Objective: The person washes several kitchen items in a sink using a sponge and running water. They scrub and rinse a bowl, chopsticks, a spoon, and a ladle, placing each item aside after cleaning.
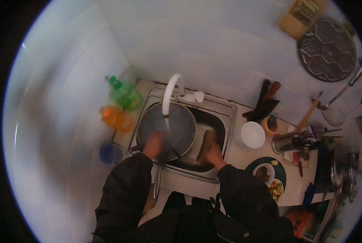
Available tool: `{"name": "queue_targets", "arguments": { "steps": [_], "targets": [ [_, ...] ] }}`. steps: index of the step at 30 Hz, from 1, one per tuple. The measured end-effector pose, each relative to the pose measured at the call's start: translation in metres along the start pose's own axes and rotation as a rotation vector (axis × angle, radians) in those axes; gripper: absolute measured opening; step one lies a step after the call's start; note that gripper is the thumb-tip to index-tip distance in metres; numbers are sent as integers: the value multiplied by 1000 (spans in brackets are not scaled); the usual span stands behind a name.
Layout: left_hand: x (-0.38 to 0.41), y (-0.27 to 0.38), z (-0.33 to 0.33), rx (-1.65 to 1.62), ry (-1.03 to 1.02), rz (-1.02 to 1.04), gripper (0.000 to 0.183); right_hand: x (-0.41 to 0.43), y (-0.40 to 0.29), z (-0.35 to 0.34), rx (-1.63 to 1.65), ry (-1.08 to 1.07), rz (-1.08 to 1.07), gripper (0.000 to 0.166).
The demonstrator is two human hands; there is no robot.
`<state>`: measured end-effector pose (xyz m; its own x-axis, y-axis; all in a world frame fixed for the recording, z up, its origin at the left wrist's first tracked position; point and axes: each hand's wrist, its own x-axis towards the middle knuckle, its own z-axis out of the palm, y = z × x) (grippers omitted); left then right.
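Water runs from a white flexible faucet (169, 94) into a large dark wok (181, 121), which rests over the left part of a metal sink (231, 121). My left hand (154, 145) is blurred at the near left side of the wok; whether it grips anything cannot be told. In my right hand (214, 154) is a brown, oblong thing (207, 142), perhaps a scrubbing pad or brush, held inside the sink to the right of the wok. The wok's handle (157, 185) seems to point towards me over the counter edge.
Green (128, 95) and orange (117, 118) bottles stand left of the sink. To the right are a white container (252, 135), a metal utensil holder (279, 143) and a dark green tray (251, 165) with two bowls of food. Knives (264, 101) stand by the back wall.
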<state>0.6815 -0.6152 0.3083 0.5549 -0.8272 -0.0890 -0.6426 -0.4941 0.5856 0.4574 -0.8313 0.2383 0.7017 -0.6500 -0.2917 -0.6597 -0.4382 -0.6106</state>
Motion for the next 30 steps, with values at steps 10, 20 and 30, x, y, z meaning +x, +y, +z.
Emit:
{"name": "queue_targets", "arguments": {
  "steps": [10,20,30],
  "targets": [
    [0,-40,33,472,112,-97,18,17,-47,19,14,303,-344,41],
    [2,-46,75,359,7,-212,16,-2,-128,21,-516,33,-685,32],
    [-3,-6,57,-1499,-302,-632,26,6,-130,59,181,-309,-426,25]
  ]
}}
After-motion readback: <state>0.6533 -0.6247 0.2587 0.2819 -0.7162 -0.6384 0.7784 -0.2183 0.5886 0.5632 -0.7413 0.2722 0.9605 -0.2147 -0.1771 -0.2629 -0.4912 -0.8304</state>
